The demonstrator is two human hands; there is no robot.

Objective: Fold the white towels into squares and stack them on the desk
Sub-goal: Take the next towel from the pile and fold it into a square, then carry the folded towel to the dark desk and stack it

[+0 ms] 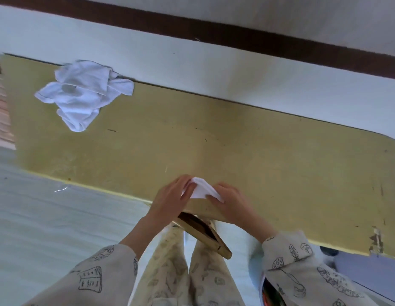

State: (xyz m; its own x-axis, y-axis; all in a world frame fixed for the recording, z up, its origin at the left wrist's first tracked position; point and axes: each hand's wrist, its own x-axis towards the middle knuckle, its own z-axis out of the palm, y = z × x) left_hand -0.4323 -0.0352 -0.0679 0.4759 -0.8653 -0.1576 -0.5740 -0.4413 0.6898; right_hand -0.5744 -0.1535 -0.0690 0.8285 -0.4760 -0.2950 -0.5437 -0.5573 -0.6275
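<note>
A small white towel (202, 189), folded to a narrow wedge, is held just above the near edge of the yellow desk (236, 146). My left hand (172, 195) grips its left end with curled fingers. My right hand (230, 200) pinches its right end. Much of the towel is hidden behind both hands. A loose heap of crumpled white towels (81, 94) lies at the desk's far left corner, well away from both hands.
The desk stands against a pale wall with a dark brown band (214, 34). A wooden desk leg (205, 237) slants down between my knees. The desk's right front edge (376, 241) is chipped. Pale floor lies to the left.
</note>
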